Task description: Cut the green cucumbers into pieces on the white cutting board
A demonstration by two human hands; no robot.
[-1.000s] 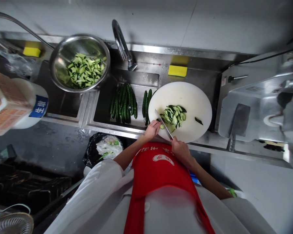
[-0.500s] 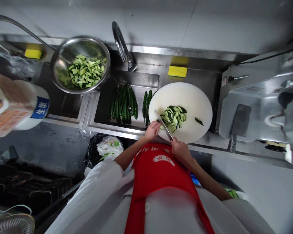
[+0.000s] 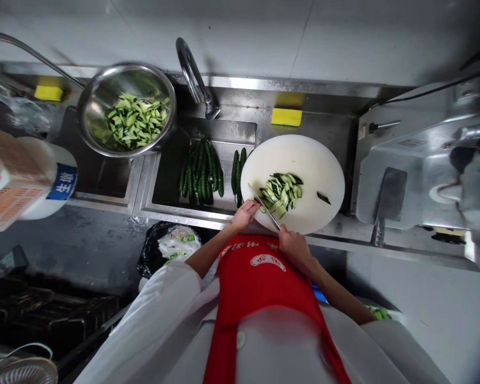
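On the round white cutting board [image 3: 320,160] lies a heap of cut cucumber slices [image 3: 282,192], with one dark end piece [image 3: 324,198] apart to the right. My right hand [image 3: 294,245] is closed around the handle of a kitchen knife [image 3: 266,211], whose blade slants up and left along the heap's left side. My left hand [image 3: 245,214] is at the board's lower left edge, fingers bent against a short piece of cucumber [image 3: 262,209] beside the blade. The fingers hide most of that piece.
Whole cucumbers [image 3: 202,173] lie in the sink [image 3: 166,181] left of the board. A steel bowl [image 3: 88,125] of cut cucumber stands further left. Behind are a faucet [image 3: 194,74] and a yellow sponge [image 3: 287,117]. A cleaver [image 3: 391,194] lies on the steel machine [image 3: 366,176] at right.
The whole view has shifted slightly. Both hands stay in nearly the same place on the board, with the knife blade still beside the left fingers. The slice heap looks much the same.
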